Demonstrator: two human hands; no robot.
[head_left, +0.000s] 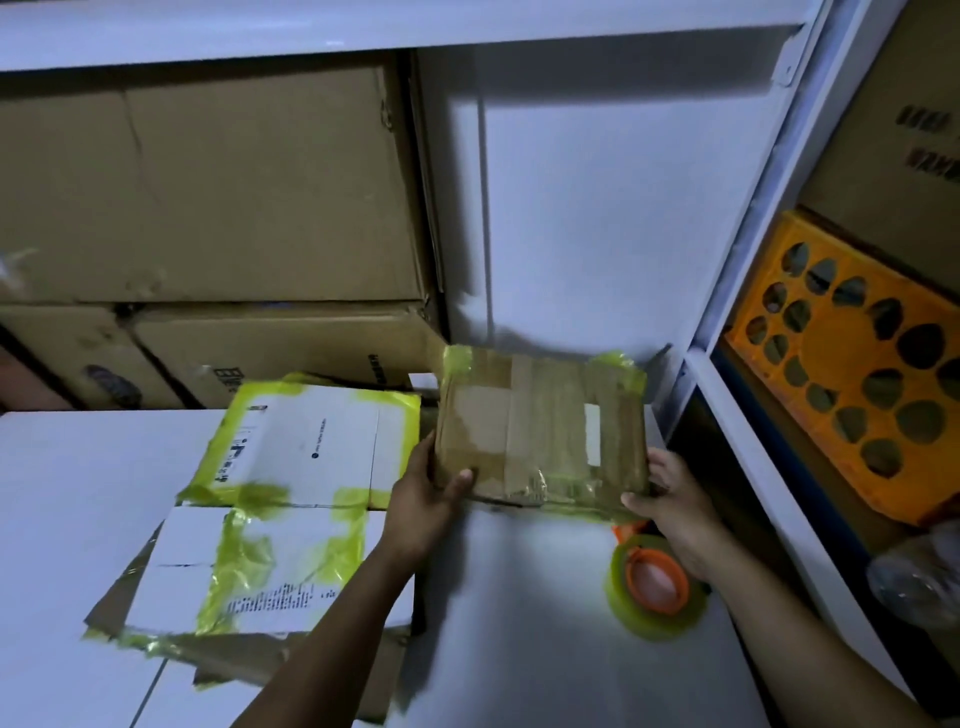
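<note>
White metal shelving (769, 208) frames a dim storage corner, with large plain brown cartons (208, 182), creased and dented, stacked at the back left. Below them runs a smooth white table (519, 597). On the right shelf an orange plastic crate (841, 364), pierced with round holes, leans on its side. Two flat white parcels (311, 436), banded with glossy yellow-green tape, lie overlapping on the left of the table. The brown cardboard parcel (540, 421), rectangular and edged in the same tape, sits at the table's back by the shelf upright. A yellow-green tape roll (654, 587) with an orange core lies beneath the right wrist. The left hand (423, 499) grips the parcel's near left corner, thumb on top; the right hand (680, 504) clasps its near right corner.
</note>
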